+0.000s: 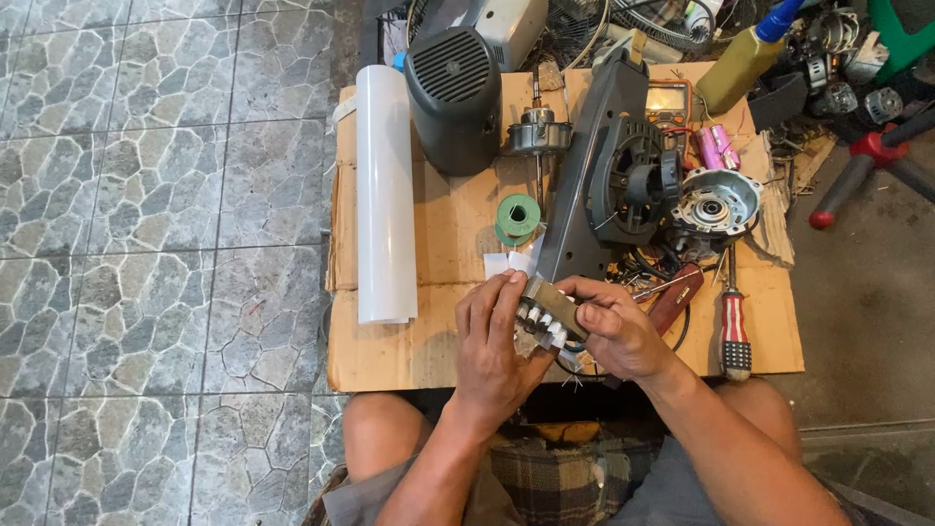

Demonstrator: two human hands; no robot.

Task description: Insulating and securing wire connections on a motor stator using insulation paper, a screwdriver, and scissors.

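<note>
My left hand (492, 341) and my right hand (616, 329) together grip a small metal motor stator (547, 314) with white insulation strips in its slots, held just above the near edge of a cardboard sheet (438, 244). The left fingers wrap its left side, and the right thumb and fingers pinch its right end. White paper pieces (508, 263) lie just beyond it. A dark grey fan body (609, 166) lies lengthwise beyond my hands.
On the cardboard: a white tube (385, 195), a dark motor cover (455, 97), a rotor with shaft (538, 131), a green wire spool (517, 217), a metal end bell (719, 203), a red-handled screwdriver (734, 326), a multimeter (667, 100). Clutter sits at back right. Stone tile floor lies left.
</note>
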